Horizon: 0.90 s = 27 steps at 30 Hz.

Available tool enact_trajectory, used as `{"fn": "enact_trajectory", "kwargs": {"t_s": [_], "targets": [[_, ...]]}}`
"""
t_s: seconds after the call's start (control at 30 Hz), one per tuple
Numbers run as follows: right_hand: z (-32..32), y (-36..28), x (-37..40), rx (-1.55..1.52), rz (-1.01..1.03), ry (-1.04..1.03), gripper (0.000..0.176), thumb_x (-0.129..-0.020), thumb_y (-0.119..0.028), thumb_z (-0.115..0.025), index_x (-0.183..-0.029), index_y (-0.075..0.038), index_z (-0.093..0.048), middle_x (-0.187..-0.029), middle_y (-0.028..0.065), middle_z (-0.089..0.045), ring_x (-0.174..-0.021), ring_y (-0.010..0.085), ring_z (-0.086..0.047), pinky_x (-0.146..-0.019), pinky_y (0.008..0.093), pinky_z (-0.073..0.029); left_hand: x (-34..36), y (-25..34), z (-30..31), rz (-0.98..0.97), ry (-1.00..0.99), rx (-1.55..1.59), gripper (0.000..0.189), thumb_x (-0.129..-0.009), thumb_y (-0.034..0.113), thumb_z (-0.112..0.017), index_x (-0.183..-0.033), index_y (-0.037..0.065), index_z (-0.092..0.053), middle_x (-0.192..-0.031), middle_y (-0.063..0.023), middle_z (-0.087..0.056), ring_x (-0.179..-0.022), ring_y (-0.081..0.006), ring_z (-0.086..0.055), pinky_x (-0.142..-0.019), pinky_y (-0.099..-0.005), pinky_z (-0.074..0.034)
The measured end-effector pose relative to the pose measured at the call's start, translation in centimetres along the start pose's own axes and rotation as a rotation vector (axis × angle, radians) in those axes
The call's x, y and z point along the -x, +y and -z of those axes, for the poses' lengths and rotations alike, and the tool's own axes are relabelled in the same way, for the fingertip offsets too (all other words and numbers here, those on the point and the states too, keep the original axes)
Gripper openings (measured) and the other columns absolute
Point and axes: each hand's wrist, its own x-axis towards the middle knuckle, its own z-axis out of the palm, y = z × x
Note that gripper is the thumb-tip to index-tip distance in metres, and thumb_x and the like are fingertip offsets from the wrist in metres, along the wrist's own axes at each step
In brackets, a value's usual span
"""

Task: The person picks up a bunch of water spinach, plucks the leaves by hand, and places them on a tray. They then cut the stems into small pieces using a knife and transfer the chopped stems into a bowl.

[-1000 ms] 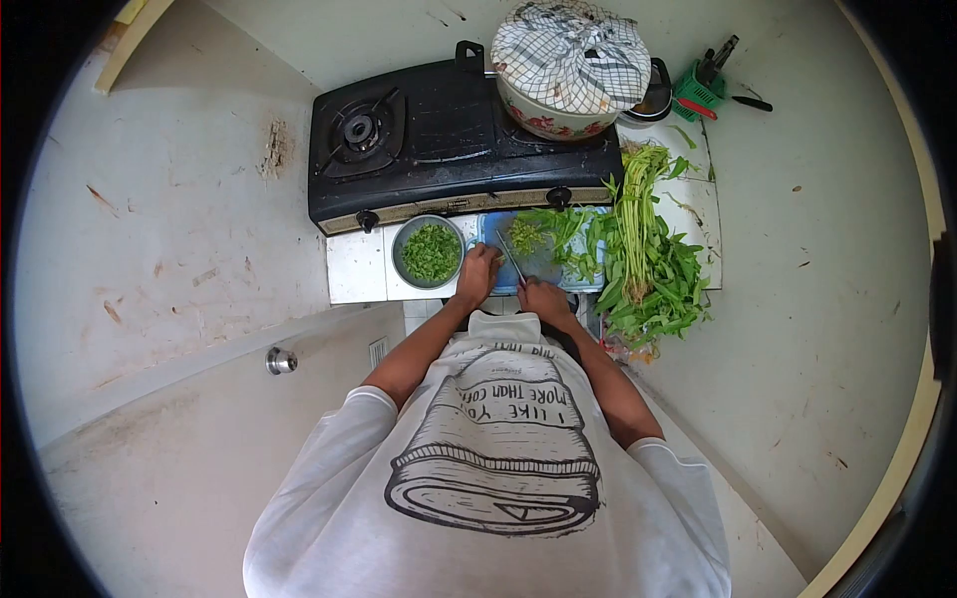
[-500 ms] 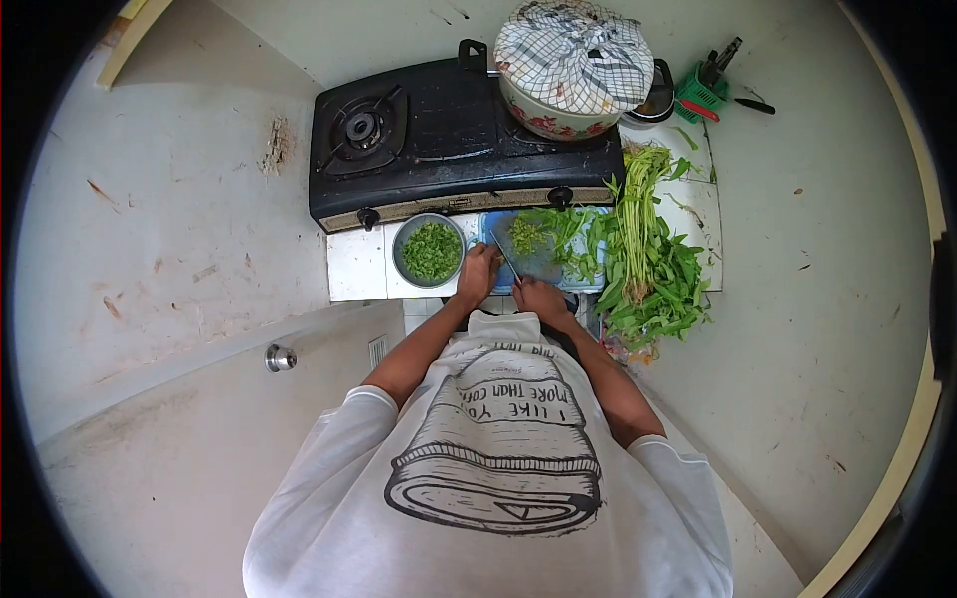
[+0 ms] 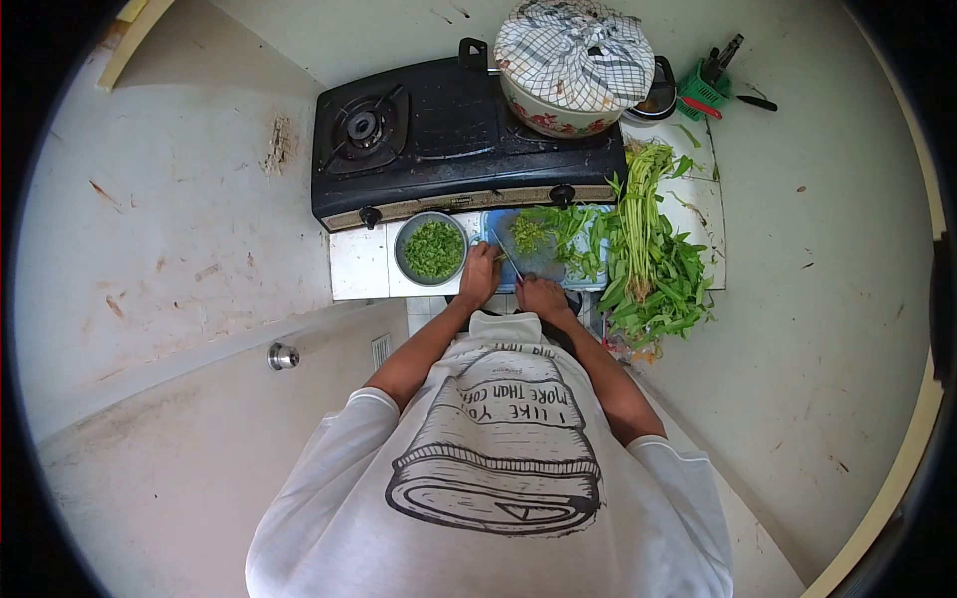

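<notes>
My right hand (image 3: 542,297) is closed round the handle of a knife (image 3: 506,255), whose blade points up and left over the blue cutting board (image 3: 600,282). At the board's left edge, my left hand (image 3: 480,273) has its fingers pressed together near the blade; what they hold is too small to make out. Chopped green pieces (image 3: 527,235) and leafy stems (image 3: 570,231) lie on the board. Left of my left hand stands a grey bowl (image 3: 401,271) of chopped greens (image 3: 434,249).
Behind the board is a black two-burner stove (image 3: 439,120) bearing a cloth-covered pot (image 3: 560,121). A large bunch of leafy greens (image 3: 653,259) lies to the right. A green basket (image 3: 704,95) holds utensils at the back right, and a door knob (image 3: 283,356) is at the left.
The whole view has shifted very slightly. Both hands and the knife hold nearly the same place over the board.
</notes>
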Motion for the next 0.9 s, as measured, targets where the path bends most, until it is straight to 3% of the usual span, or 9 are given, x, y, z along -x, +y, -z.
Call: {"fn": "enact_trajectory", "kwargs": {"t_s": [0.23, 0.9], "targets": [[-0.1, -0.1, 0.4, -0.004, -0.028, 0.019, 0.046, -0.099, -0.037, -0.054, -0.096, 0.007, -0.066, -0.082, 0.029, -0.072, -0.079, 0.0475, -0.073, -0.075, 0.0561, -0.059, -0.1, 0.2, 0.1, -0.019, 0.017, -0.02, 0.021, -0.083, -0.004, -0.06, -0.101, 0.001, -0.068, -0.098, -0.0204, -0.06, -0.096, -0.0416, -0.058, -0.087, -0.0497, -0.05], [0.4, 0.3, 0.5, -0.024, 0.033, -0.009, 0.048, -0.103, -0.042, -0.05, -0.099, 0.004, -0.065, -0.078, 0.0288, -0.071, -0.074, 0.0482, -0.071, -0.072, 0.0579, -0.058, -0.4, 0.7, 0.7, 0.006, -0.002, 0.077, 0.018, -0.085, -0.003, -0.062, -0.102, -0.002, -0.068, -0.094, -0.0222, -0.061, -0.089, -0.0445, -0.063, -0.08, -0.0518, -0.051]]}}
